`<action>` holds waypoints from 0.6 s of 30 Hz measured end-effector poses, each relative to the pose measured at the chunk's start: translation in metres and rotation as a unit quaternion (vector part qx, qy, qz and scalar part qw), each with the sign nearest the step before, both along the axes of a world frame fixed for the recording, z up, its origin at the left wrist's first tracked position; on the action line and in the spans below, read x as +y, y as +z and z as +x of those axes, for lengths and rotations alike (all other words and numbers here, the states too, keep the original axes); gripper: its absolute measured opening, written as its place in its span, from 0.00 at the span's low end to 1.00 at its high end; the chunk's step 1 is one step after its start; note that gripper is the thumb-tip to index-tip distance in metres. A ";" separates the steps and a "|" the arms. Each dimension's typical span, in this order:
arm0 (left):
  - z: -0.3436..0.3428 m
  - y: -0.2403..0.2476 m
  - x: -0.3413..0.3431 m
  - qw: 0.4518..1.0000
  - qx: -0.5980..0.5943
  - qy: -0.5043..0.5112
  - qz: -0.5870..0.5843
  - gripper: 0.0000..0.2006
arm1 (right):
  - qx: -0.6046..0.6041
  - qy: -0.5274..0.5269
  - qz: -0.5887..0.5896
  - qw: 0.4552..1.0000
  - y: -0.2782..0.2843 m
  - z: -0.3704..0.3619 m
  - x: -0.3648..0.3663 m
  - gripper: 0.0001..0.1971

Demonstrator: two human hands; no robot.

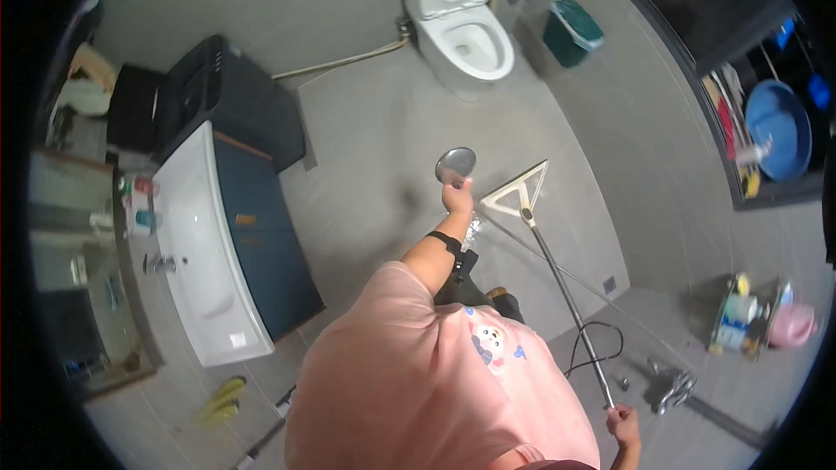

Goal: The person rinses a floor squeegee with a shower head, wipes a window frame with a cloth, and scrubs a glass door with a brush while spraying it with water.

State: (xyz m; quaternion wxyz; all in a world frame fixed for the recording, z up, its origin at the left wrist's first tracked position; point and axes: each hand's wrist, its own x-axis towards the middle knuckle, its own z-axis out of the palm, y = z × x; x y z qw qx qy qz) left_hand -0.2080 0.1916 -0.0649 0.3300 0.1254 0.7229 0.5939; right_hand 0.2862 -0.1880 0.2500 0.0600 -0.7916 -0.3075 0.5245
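My left hand [458, 198] is closed around a round, silvery shower head [455, 164], held out in front of me above the grey floor. A thin hose [570, 271] trails from near that hand toward the wall tap at the lower right. At the lower right, my right hand [623, 425] grips the end of a long metal mop pole [564, 296]. The pole slants forward to a white triangular mop frame [503, 199] on the floor, just right of my left hand. No cloth pad can be made out on the frame. A shiny speckled patch shows beside my left wrist.
A toilet [468, 45] with raised lid stands ahead, with a green bin [571, 33] to its right. On the left are a dark washing machine [231, 104] and a white sink [205, 270] over blue cabinets. A blue basin [778, 130] sits in the window; a tap [672, 386] juts out.
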 end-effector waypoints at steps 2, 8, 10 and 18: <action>-0.024 -0.004 -0.008 0.997 0.003 0.065 -0.043 0.10 | -0.003 0.055 0.003 0.998 0.004 -0.003 0.063 0.07; -0.063 0.019 -0.038 0.986 0.072 0.150 0.004 0.10 | -0.092 0.267 0.033 0.959 -0.021 -0.014 0.214 0.11; -0.072 0.025 -0.043 0.982 0.061 0.175 -0.024 0.11 | -0.125 0.308 0.043 0.942 -0.036 -0.031 0.256 0.13; -0.079 0.028 -0.091 0.932 0.068 0.336 -0.117 0.11 | -0.185 0.466 0.039 0.864 -0.136 -0.007 0.361 0.17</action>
